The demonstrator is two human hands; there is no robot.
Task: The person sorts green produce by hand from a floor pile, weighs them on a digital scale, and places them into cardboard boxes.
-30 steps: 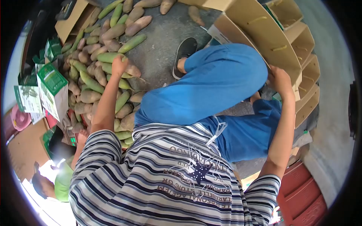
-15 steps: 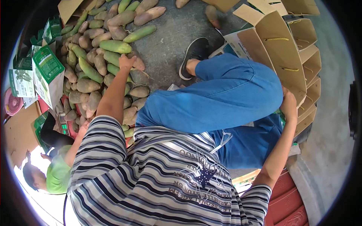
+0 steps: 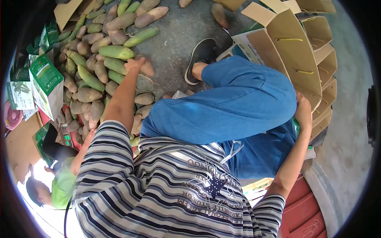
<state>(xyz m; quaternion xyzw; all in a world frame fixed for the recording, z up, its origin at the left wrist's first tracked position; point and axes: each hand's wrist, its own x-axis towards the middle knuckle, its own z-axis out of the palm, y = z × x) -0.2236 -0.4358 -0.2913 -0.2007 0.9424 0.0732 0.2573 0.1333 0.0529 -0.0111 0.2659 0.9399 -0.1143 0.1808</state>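
My left hand [image 3: 135,64] reaches into a heap of long root vegetables, its fingers bent over a brown root vegetable [image 3: 147,68] that resembles a sweet potato and trails a thin root. Pale-green radishes [image 3: 116,52] lie right beside that hand, mixed with more brown roots [image 3: 89,94]. My right hand [image 3: 303,109] is lowered on the outer side of my bent knee, close to an open cardboard box [image 3: 291,51] with yellow cord handles. The knee and the box hide most of its fingers, so I cannot see what it touches.
Several more open boxes [image 3: 321,29] stand in a row at right. Green-and-white printed boxes [image 3: 47,77] are at left, near a scale with a green display [image 3: 67,137]. Another person in a green shirt [image 3: 63,180] reaches toward the heap. One brown root [image 3: 219,15] lies apart on the floor.
The view has shifted slightly, so the heap appears a little further left. My left hand stays at the same brown root, and my right hand keeps its place by the knee.
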